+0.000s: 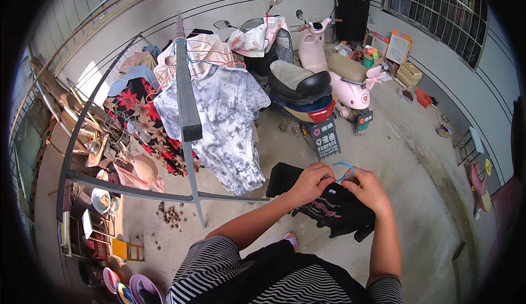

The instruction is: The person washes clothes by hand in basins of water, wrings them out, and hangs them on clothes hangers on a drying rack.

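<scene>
A black T-shirt [343, 207] with pink and white print hangs in front of me from a blue hanger [344, 164], whose curved hook rises between my hands. My left hand [313, 182] pinches the hanger beside the hook's base. On the other side, my right hand [363, 187] grips it near the shirt's neckline. To the left stands a grey metal drying rack [187, 78]. A grey-and-white patterned T-shirt [224, 119] hangs there, near pale garments on pink hangers and a black garment [156, 127] with red and tan flowers.
A dark scooter [302, 86] and a pink scooter [349, 78] stand beyond the rack. Round brown items [170, 214] lie on the concrete floor. Basins [144, 289] and a small yellow stool [128, 250] are at lower left. A small stool [470, 145] stands by the right wall.
</scene>
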Motion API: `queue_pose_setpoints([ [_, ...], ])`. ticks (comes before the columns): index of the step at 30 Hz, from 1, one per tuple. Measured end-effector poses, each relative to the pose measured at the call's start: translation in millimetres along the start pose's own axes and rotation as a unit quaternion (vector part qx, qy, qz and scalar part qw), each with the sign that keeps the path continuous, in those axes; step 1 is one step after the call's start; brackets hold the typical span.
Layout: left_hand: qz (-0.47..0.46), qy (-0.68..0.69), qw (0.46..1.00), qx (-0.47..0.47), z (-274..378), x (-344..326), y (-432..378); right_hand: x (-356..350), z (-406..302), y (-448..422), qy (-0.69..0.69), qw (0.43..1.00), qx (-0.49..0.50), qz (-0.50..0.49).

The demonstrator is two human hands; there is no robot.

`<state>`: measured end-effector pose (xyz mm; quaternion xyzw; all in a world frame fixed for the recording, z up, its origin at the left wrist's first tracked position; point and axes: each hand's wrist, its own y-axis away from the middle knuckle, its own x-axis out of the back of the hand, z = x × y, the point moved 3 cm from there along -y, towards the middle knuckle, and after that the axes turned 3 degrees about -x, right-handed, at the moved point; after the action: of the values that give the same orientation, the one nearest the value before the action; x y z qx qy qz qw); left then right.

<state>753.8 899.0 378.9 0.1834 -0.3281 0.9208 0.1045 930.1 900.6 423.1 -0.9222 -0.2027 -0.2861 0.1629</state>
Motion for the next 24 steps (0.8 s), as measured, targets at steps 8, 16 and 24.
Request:
queue_pose_setpoints([
  [8,0.038,-0.083,0.990,0.105,-57,28,-33,8,40,-134,-0.092,0.985,0.011,-0.149],
  [16,0.099,-0.171,0.940,0.278,-78,42,-56,42,105,-280,-0.158,0.954,0.025,-0.254],
  [24,0.331,-0.293,0.780,0.444,-59,43,-67,47,133,-402,-0.205,0.898,0.108,-0.374],
])
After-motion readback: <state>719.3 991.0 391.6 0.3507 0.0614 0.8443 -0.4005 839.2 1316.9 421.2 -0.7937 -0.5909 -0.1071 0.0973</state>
